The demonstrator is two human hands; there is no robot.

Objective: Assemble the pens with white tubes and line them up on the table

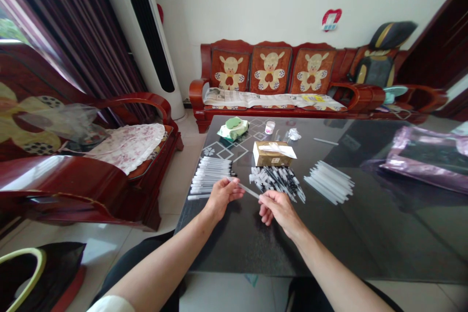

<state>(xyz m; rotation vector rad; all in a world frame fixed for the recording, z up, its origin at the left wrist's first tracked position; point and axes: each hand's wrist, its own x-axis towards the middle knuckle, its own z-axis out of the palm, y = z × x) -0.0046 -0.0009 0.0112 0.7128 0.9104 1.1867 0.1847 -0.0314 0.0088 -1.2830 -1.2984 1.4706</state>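
Pinching a slim, pale tube at its two ends, the left hand and right hand hold it above the dark table, near a jumbled pile of pen parts. A row of pens lies left, a bundle of pale tubes right. The step in hand looks like two-handed work on this one piece; the next move probably calls for steady fingertips and aligned ends.

The left forearm and right forearm, both bare, reach forward and angle inward. The left hand pinches between thumb and fingertips; the right hand pinches likewise, its other fingers curled beneath. The two hands are near each other, apart.
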